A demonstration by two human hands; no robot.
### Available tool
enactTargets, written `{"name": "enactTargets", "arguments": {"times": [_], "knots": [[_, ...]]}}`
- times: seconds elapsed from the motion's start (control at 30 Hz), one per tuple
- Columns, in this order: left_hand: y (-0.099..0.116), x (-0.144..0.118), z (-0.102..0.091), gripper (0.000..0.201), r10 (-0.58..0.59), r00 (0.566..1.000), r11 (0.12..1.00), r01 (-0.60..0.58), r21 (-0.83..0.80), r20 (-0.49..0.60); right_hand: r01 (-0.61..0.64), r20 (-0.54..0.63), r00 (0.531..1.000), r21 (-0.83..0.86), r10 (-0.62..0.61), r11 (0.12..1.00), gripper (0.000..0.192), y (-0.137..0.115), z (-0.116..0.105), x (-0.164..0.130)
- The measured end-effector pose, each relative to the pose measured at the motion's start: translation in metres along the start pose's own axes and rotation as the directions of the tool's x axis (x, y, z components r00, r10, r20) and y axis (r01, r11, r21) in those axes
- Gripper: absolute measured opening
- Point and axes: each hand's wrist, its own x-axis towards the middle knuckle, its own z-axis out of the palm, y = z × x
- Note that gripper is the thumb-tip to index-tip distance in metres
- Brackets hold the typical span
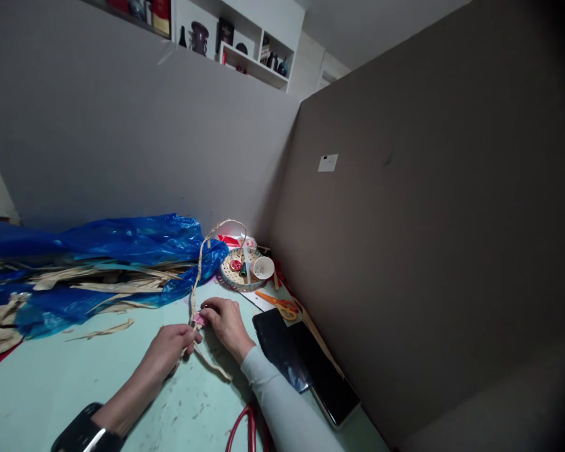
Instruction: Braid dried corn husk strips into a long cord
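My left hand and my right hand meet on the pale green table, both pinching a braided straw strip at a small pink clip. The braid rises from my fingers in a tall loop toward the blue plastic sheet. A loose tail of straw trails from under my left hand toward me. A dark band sits on my left wrist; a grey sleeve covers my right forearm.
A blue plastic sheet with dried straw strips covers the table's left. A round woven tray with a white cup, orange scissors, a black phone and red handles lie right, by grey partition walls.
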Motion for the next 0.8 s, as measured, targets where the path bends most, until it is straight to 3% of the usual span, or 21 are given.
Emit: {"name": "enactTargets", "arguments": {"times": [0.23, 0.37, 0.5, 0.8], "knots": [[0.002, -0.005, -0.001, 0.035, 0.024, 1.0, 1.0, -0.024, 0.02, -0.009, -0.05, -0.058, 0.997, 0.027, 0.052, 0.998, 0.011, -0.004, -0.001, -0.006], [0.001, -0.002, 0.003, 0.034, 0.071, 0.997, 0.997, -0.07, 0.011, -0.032, 0.002, -0.066, 0.998, 0.016, -0.001, 1.0, 0.006, -0.013, -0.008, -0.007], [-0.005, 0.006, 0.006, 0.034, 0.079, 0.995, 0.997, -0.078, 0.029, -0.055, 0.056, -0.021, 0.998, -0.001, -0.056, 0.998, 0.013, -0.017, -0.003, 0.001], [-0.013, 0.015, 0.001, 0.032, 0.16, 0.985, 0.969, -0.144, 0.199, -0.066, 0.094, 0.072, 0.994, -0.26, -0.078, 0.961, 0.017, -0.016, 0.007, 0.008]]}}
